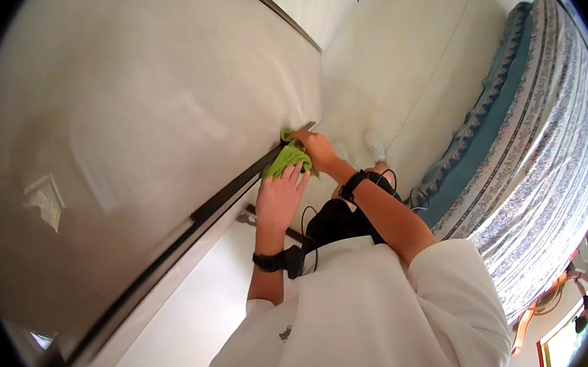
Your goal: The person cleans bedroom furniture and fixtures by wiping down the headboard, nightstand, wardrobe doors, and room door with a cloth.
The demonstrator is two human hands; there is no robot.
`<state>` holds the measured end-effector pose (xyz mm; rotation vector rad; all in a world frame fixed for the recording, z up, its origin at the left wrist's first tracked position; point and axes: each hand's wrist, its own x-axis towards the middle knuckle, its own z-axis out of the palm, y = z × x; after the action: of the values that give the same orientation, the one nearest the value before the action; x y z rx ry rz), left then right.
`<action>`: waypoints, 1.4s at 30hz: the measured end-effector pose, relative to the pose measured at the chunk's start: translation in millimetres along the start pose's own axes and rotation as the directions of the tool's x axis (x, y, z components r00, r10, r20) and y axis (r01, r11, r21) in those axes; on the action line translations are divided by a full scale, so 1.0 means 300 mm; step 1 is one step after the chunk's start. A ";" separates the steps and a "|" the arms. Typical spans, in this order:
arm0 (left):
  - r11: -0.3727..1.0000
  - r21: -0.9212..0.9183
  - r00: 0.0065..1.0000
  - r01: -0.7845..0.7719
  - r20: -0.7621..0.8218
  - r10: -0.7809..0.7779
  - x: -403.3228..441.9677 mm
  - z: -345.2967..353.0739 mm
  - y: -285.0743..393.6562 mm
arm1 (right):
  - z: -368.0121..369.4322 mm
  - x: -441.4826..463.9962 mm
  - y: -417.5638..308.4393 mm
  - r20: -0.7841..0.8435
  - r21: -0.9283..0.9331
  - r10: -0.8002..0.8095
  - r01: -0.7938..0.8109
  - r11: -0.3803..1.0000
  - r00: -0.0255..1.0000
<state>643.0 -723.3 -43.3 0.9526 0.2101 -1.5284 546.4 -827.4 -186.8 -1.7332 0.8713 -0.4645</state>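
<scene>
A bright green cloth (289, 160) is bunched over the dark edge strip (219, 198) of a large glossy beige panel (155, 87). My left hand (280, 200) presses on the cloth's near part, its fingers stretched along it and its thumb hidden. Just beyond it, my right hand (316, 150) is curled round the upper part of the cloth, against the edge. The cloth hides some of the strip beneath. Black bands sit on both wrists, with thin cables near them.
To the right is a bed with a striped, patterned cover (547, 171) and a blue-green border. Pale floor tiles (389, 59) lie between panel and bed, with my feet on them. A white surface (185, 307) lies below the panel edge. A red-framed opening (544, 366) shows at lower right.
</scene>
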 end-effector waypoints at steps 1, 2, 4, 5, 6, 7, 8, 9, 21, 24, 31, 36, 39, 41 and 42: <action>0.999 0.048 0.999 -0.009 -0.041 0.011 -0.059 -0.013 0.030 | 0.024 -0.022 -0.044 -0.018 0.060 -0.032 0.033 0.998 0.999; 0.996 0.067 0.998 -0.055 -0.015 0.056 -0.064 -0.001 0.059 | -0.026 0.020 -0.087 -0.027 -0.006 -0.092 0.091 0.996 0.995; 0.988 0.092 0.988 -0.126 0.105 0.116 -0.178 -0.036 0.172 | -0.004 0.023 -0.249 -0.020 0.055 -0.192 0.193 0.980 0.981; 0.943 0.212 0.947 -0.255 0.251 0.200 -0.177 -0.047 0.200 | -0.034 0.075 -0.311 -0.063 0.040 -0.386 0.389 0.920 0.920; 0.860 0.327 0.886 -0.392 0.384 0.259 -0.218 -0.060 0.228 | -0.048 0.091 -0.425 -0.044 0.006 -0.427 0.427 0.904 0.903; 0.891 0.214 0.892 -0.400 0.314 0.325 -0.237 -0.030 0.232 | -0.063 0.101 -0.505 -0.069 0.082 -0.444 0.448 0.890 0.893; 0.801 0.329 0.865 -0.500 0.248 0.437 -0.293 0.089 0.294 | -0.109 0.130 -0.590 -0.048 0.111 -0.504 0.506 0.855 0.862; 0.769 0.260 0.806 -0.584 0.299 0.511 -0.344 0.116 0.321 | -0.113 0.132 -0.671 -0.040 0.102 -0.555 0.556 0.825 0.831; 0.114 0.609 0.384 -0.785 0.333 0.861 -0.271 0.115 0.527 | 0.010 0.323 -0.942 -0.104 0.135 -0.753 0.760 0.636 0.650; 0.021 0.637 0.337 -0.771 0.380 0.862 -0.221 0.141 0.513 | -0.012 0.336 -0.935 -0.080 0.193 -0.705 0.705 0.683 0.705; 0.127 0.851 0.499 -0.509 0.172 0.849 -0.016 0.228 0.443 | -0.113 0.460 -0.586 0.237 0.269 -0.603 0.545 0.794 0.762; 0.304 0.831 0.546 -0.467 0.000 0.838 0.057 0.287 0.374 | -0.381 0.567 -0.075 0.516 0.137 -0.366 0.347 0.928 0.775; 0.409 0.782 0.625 -0.470 -0.032 0.780 0.131 0.426 0.391 | -0.711 0.558 -0.086 0.415 0.102 -0.333 0.320 0.942 0.847; 0.403 0.824 0.650 -0.398 -0.057 0.758 0.179 0.585 0.400 | -0.838 0.601 -0.079 0.458 0.184 -0.081 -0.005 0.983 0.885; 0.392 0.860 0.666 -0.326 -0.085 0.741 0.203 0.660 0.399 | -0.896 0.624 -0.108 0.465 0.190 -0.073 -0.019 0.982 0.883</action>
<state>669.7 -920.3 90.0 1.8984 -0.5080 -0.6448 495.5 -1137.2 -87.5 -1.5847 0.4364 -0.1227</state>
